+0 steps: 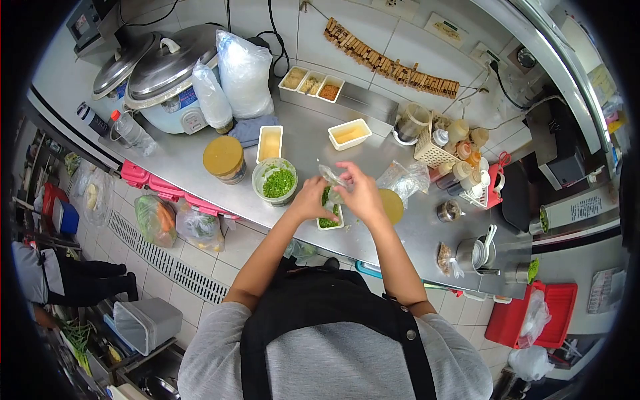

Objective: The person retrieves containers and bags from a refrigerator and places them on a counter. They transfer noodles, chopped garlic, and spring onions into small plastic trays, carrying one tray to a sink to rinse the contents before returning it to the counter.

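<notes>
A small white rectangular tub with chopped green onions stands near the front edge of the steel counter. Cupped over its left side is my left hand, thumb and fingers apart, the thumb reaching over the greens. My right hand grips a clear plastic cup-like piece, tilted above the tub; its lower part is hidden behind my fingers. To the left stands a round clear container filled with more chopped green onions. A round yellowish lid lies beside my right wrist.
Behind my hands are two white tubs with yellow contents and a gold-lidded jar. A crumpled plastic bag and a bottle basket sit at right. Rice cookers stand back left. Another person is far left.
</notes>
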### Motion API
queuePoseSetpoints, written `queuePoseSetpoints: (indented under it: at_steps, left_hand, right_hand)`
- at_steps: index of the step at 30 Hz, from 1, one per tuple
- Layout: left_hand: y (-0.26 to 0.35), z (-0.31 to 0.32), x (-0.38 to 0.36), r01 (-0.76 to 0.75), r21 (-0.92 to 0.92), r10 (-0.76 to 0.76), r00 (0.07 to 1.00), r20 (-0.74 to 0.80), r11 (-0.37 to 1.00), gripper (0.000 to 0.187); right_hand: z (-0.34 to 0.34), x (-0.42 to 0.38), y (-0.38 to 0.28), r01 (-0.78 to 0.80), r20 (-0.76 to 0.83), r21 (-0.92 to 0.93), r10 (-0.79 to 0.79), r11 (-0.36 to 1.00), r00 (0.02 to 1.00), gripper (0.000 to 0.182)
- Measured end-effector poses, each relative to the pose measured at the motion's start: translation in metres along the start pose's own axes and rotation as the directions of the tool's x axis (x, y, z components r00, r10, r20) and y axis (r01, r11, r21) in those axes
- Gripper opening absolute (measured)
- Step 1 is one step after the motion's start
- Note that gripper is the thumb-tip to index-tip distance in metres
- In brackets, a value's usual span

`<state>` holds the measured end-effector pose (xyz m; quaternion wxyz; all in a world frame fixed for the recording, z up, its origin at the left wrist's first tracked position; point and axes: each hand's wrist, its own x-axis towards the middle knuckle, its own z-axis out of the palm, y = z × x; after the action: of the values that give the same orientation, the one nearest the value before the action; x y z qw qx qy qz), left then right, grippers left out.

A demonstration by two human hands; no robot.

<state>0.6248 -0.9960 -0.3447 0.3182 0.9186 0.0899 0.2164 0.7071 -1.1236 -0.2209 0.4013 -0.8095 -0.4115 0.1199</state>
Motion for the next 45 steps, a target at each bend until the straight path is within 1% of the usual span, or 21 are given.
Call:
queuePoseSetpoints:
  at_steps: [1,2,3,6,7,10,12,14,16,18,20,22,24,25,27,30,35,37,40,44,45]
  left_hand:
    - [0.000,-0.003,-0.001,0.000,-0.001,0.000,1.000,0.005,1.000,0.057]
    - [-0.002,-0.008,0.002,0.104,-0.388,-0.097,0.995,0.038,0.916,0.048]
    - [-0.003,-0.012,0.004,0.198,-0.709,-0.176,0.979,0.105,0.677,0.039]
    - [-0.007,-0.027,0.017,0.176,-0.826,-0.142,0.983,0.118,0.536,0.030]
    - [-0.005,-0.029,0.019,0.154,-0.842,-0.136,0.986,0.097,0.517,0.016]
    - [-0.008,-0.035,0.023,0.270,-0.874,-0.194,0.959,0.207,0.404,0.012]
    - [-0.022,-0.032,0.022,0.251,-0.883,-0.184,0.964,0.191,0.396,0.015]
    - [-0.023,-0.032,0.023,0.231,-0.892,-0.170,0.969,0.177,0.388,0.017]
    - [-0.019,-0.031,0.025,0.124,-0.796,-0.114,0.991,0.069,0.593,0.023]
    - [0.004,-0.039,0.026,0.147,-0.826,-0.086,0.989,0.120,0.543,0.029]
    - [0.018,-0.041,0.029,0.173,-0.854,-0.058,0.984,0.166,0.491,0.035]
    - [0.023,-0.039,0.032,0.135,-0.727,-0.016,0.986,0.168,0.673,0.047]
    - [0.022,-0.039,0.037,0.167,-0.749,-0.056,0.984,0.172,0.641,0.049]
    - [0.021,-0.038,0.039,0.198,-0.770,-0.093,0.980,0.178,0.607,0.051]
    - [0.015,-0.034,0.042,0.188,-0.782,-0.071,0.981,0.182,0.594,0.047]
    - [0.012,-0.032,0.043,0.193,-0.802,-0.040,0.978,0.207,0.565,0.038]
    - [0.020,-0.041,0.044,0.260,-0.841,-0.059,0.963,0.264,0.475,0.027]
    - [0.028,-0.043,0.043,0.166,-0.892,-0.040,0.986,0.164,0.421,0.023]
    - [0.042,-0.042,0.039,0.184,-0.896,-0.044,0.982,0.182,0.403,0.022]
    - [0.035,-0.041,0.039,0.189,-0.928,-0.056,0.982,0.181,0.322,0.025]
    - [0.033,-0.041,0.039,0.196,-0.926,-0.044,0.980,0.192,0.323,0.026]
  right_hand:
    - [0.002,-0.002,0.001,-0.004,-0.001,0.002,0.004,1.000,1.000,0.047]
    - [0.003,-0.003,0.001,-0.004,0.003,0.026,0.004,1.000,1.000,0.050]
    - [0.005,-0.004,0.002,-0.003,0.010,0.049,0.002,0.999,1.000,0.053]
    - [0.008,-0.010,0.007,0.055,-0.101,0.125,-0.042,0.991,0.994,0.050]
    - [0.009,-0.014,0.012,0.059,-0.096,0.126,-0.047,0.990,0.994,0.050]
    - [0.014,-0.023,0.042,0.090,-0.159,-0.052,-0.097,0.995,0.982,0.036]
    - [0.020,-0.027,0.059,-0.167,-0.173,0.100,0.182,0.981,0.968,0.023]
    - [0.013,-0.027,0.049,-0.145,-0.209,0.043,0.151,0.988,0.966,0.021]
    - [0.014,-0.025,0.047,-0.131,-0.249,-0.009,0.124,0.991,0.960,0.019]
    - [0.020,-0.020,0.054,0.042,-0.229,0.177,0.000,0.983,0.973,0.017]
    - [0.019,-0.017,0.050,0.023,-0.190,0.171,0.010,0.985,0.982,0.020]
    - [0.021,-0.017,0.041,0.007,-0.145,0.164,0.017,0.987,0.989,0.023]
    - [0.027,-0.019,0.029,0.143,-0.382,0.496,0.067,0.856,0.922,0.035]
    - [0.029,-0.021,0.037,0.143,-0.378,0.497,0.064,0.856,0.924,0.035]
    - [0.041,-0.024,0.072,-0.068,-0.103,0.236,0.095,0.969,0.990,0.046]
    - [0.075,-0.025,0.112,0.030,0.016,-0.050,-0.029,0.998,0.999,0.044]
    - [0.099,-0.028,0.109,-0.118,-0.133,-0.014,0.115,0.993,0.984,0.039]
    - [0.105,-0.030,0.110,0.037,-0.254,-0.215,-0.092,0.976,0.963,0.036]
    - [0.102,-0.029,0.102,0.056,-0.205,-0.359,-0.137,0.932,0.969,0.037]
    - [0.082,-0.036,0.088,0.095,-0.157,-0.396,-0.170,0.913,0.973,0.034]
    - [0.083,-0.039,0.095,0.067,-0.210,-0.283,-0.129,0.957,0.969,0.035]
